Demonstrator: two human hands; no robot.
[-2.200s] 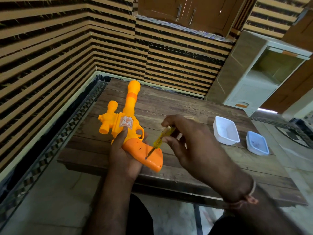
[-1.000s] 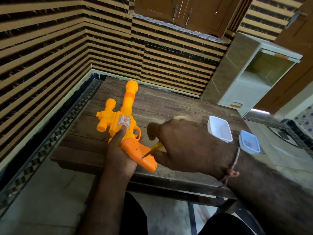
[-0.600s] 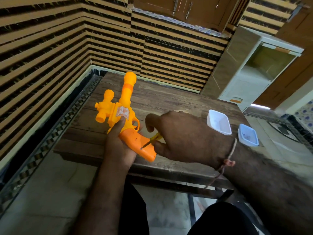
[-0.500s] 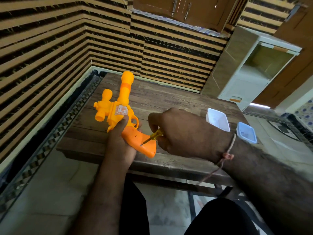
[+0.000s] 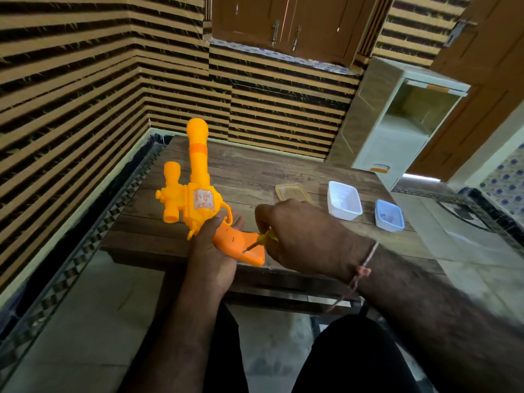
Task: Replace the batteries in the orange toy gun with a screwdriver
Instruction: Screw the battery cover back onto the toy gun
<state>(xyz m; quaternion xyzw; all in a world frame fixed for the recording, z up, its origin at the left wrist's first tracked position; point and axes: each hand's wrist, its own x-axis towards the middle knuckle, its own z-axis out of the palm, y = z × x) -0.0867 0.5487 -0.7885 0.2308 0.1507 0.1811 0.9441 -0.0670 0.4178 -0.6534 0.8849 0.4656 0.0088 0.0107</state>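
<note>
My left hand (image 5: 211, 258) grips the toy gun (image 5: 198, 199) at the table (image 5: 255, 168) edge, barrel pointing away; my right hand (image 5: 303, 236) pinches the screwdriver (image 5: 259, 241), tip slanting down-left onto the grip.

The wooden table (image 5: 255, 171) has dark planks and stands in the corner. On it, just behind the right hand (image 5: 306, 239), lies a flat yellowish lid (image 5: 290, 192). To the right of this hand stand a white tub (image 5: 344, 204) and, beside it, a smaller blue tub (image 5: 389, 215).
</note>
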